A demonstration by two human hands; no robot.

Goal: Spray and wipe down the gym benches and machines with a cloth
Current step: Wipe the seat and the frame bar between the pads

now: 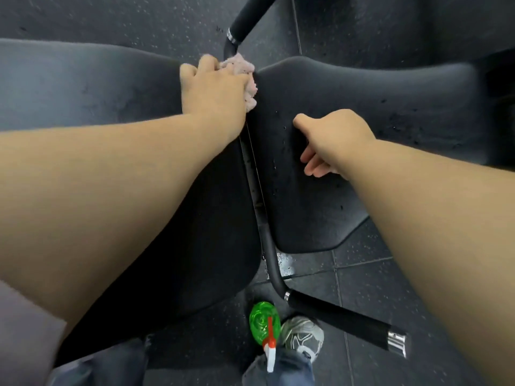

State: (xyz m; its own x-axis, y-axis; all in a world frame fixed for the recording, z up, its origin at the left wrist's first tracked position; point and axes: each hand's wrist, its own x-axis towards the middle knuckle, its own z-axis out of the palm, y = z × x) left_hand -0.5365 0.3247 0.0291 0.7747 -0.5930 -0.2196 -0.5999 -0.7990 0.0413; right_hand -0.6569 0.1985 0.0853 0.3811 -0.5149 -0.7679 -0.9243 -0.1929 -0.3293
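1. The pink cloth (245,76) is bunched at the far end of the central bar (271,260), where the bar rises out of the gap between the two pads.
2. The left hand (214,90) grips the cloth with its fingers curled over it and presses it onto the bar.
3. The right hand (331,143) rests on the right pad (362,93), just right of the bar. Its thumb points toward the bar, and its fingers are loosely bent and hold nothing.
4. Droplets speckle the right pad. The left pad (83,87) lies across the bar from it.
5. Near the bar's near end, a green spray bottle (263,321) stands on the dark floor (390,274) beside a grey shoe (302,334).
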